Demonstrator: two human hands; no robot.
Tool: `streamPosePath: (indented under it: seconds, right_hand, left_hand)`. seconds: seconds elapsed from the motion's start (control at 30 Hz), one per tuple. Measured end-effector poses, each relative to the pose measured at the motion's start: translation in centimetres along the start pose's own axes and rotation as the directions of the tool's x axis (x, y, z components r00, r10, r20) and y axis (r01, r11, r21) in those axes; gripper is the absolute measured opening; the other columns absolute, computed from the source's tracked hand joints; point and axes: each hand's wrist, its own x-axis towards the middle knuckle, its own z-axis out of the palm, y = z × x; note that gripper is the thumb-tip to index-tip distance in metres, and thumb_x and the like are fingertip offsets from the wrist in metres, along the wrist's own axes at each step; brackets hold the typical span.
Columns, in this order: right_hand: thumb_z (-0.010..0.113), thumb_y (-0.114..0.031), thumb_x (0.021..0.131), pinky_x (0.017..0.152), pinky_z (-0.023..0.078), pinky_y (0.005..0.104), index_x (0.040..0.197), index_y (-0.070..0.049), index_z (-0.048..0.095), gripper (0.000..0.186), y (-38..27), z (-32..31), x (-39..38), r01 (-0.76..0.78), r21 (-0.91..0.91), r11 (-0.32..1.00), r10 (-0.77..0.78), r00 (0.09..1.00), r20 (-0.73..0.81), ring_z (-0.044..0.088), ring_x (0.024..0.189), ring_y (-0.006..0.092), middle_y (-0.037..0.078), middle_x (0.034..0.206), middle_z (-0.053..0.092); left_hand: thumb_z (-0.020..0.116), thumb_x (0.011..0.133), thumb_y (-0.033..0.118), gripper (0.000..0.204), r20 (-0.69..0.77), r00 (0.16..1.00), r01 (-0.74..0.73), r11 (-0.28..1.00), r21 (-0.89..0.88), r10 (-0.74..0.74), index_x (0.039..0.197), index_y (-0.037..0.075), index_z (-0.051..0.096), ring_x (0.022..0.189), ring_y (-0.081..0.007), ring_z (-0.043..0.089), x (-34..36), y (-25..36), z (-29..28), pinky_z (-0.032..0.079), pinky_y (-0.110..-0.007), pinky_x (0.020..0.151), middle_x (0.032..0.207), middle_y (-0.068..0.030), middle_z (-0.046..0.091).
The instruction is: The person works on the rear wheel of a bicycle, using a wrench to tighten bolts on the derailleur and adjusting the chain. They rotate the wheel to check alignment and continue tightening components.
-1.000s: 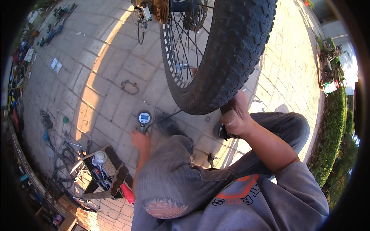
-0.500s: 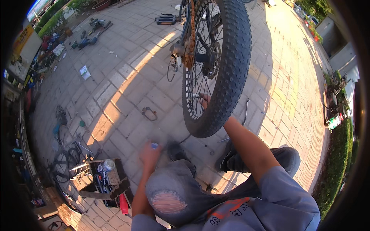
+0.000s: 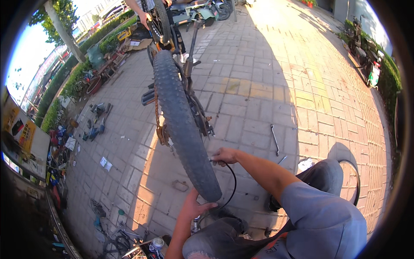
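Note:
A fat-tired bicycle wheel [image 3: 181, 125] hangs in front of me, with a rusty chain [image 3: 157, 112] at its left side. My left hand [image 3: 199, 204] grips the bottom of the tire, thumb on the near side. My right hand [image 3: 223, 156] pinches the end of a black hose [image 3: 234, 179] beside the wheel's right side; the tire hides where it connects. The hose runs down behind my left hand toward a metal part [image 3: 196, 221] by my shoe, largely hidden.
A person [image 3: 146, 19] holds the bicycle's far end. A wrench [image 3: 274, 139] lies on the pavers at right. Scattered tools [image 3: 97, 125] and a toolbox [image 3: 151, 249] are at left. Parked scooters [image 3: 205, 13] stand behind; another [image 3: 371, 71] is by the right hedge.
The wheel has swung to a different angle. My left hand has come up from the gauge to the tire's bottom; my right hand now shows at the hose end. The view has tilted upward.

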Motion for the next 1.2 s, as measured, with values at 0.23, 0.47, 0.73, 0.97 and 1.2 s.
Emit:
streamPosePath:
  seconds: [0.23, 0.47, 0.73, 0.97, 1.2]
  right_hand:
    - [0.067, -0.043, 0.087, 0.043, 0.024, 0.0255, 0.084, -0.008, 0.065, 0.034, 3.4, 0.8, -1.5, -0.031, 0.282, 0.959, 0.027, 0.999, 0.018, 0.028, 0.047, 0.0071, -0.003, 0.061, 0.041]
    - [0.067, -0.054, 0.083, 0.042, 0.025, 0.0266, 0.08, -0.012, 0.068, 0.042, 1.5, 3.7, -0.7, -0.039, 0.017, 0.999, 0.042, 0.946, -0.32, 0.035, 0.045, 0.0092, -0.004, 0.057, 0.044]
    - [0.061, -0.042, 0.087, 0.06, 0.047, 0.039, 0.089, -0.007, 0.067, 0.036, 7.0, 1.4, -2.3, -0.005, -0.073, 0.997, -0.046, 0.726, -0.687, 0.06, 0.066, 0.0221, 0.006, 0.071, 0.065]
    - [0.065, -0.032, 0.083, 0.069, 0.05, 0.0441, 0.098, -0.009, 0.07, 0.028, 7.9, 5.3, -12.5, -0.068, -0.991, 0.114, 0.232, 0.972, -0.04, 0.062, 0.073, 0.0261, 0.008, 0.082, 0.069]
    - [0.059, -0.03, 0.089, 0.07, 0.049, 0.0466, 0.088, 0.002, 0.064, 0.033, -8.5, 23.8, -14.7, 0.583, -0.636, 0.505, -0.344, 0.812, 0.471, 0.064, 0.077, 0.0371, 0.022, 0.078, 0.064]
  left_hand:
    - [0.089, 0.063, 0.024, 0.065, -0.082, 0.997, -0.011, 0.996, 0.087, 0.018, 0.115, -0.001, 0.059, 0.103, -0.0208, 0.061, -0.4, 6.1, 0.6, 0.046, -0.034, 0.091, 0.11, -0.0111, 0.066]
    - [0.085, 0.067, 0.008, 0.06, -0.036, 0.997, 0.065, 0.991, 0.115, -0.062, 0.119, -0.003, 0.055, 0.102, -0.0193, 0.06, -1.2, 5.6, 0.5, 0.046, -0.033, 0.09, 0.112, -0.01, 0.063]
    - [0.079, 0.073, 0.004, 0.056, -0.11, 0.984, 0.131, 0.989, -0.065, -0.137, 0.122, -0.004, 0.053, 0.106, -0.0189, 0.058, -2.1, 4.7, 0.6, 0.045, -0.033, 0.093, 0.117, -0.0112, 0.061]
    - [0.062, 0.089, 0.015, 0.043, -0.155, 0.907, 0.335, 0.894, -0.298, -0.391, 0.126, -0.006, 0.053, 0.112, -0.0209, 0.056, -4.9, -3.3, 1.8, 0.042, -0.032, 0.096, 0.119, -0.0141, 0.062]
    - [0.06, 0.092, 0.024, 0.036, -0.22, 0.876, 0.398, 0.901, -0.173, -0.429, 0.116, -0.003, 0.057, 0.08, -0.0163, 0.06, -11.5, -3.6, 3.6, 0.047, -0.029, 0.07, 0.096, -0.0097, 0.064]
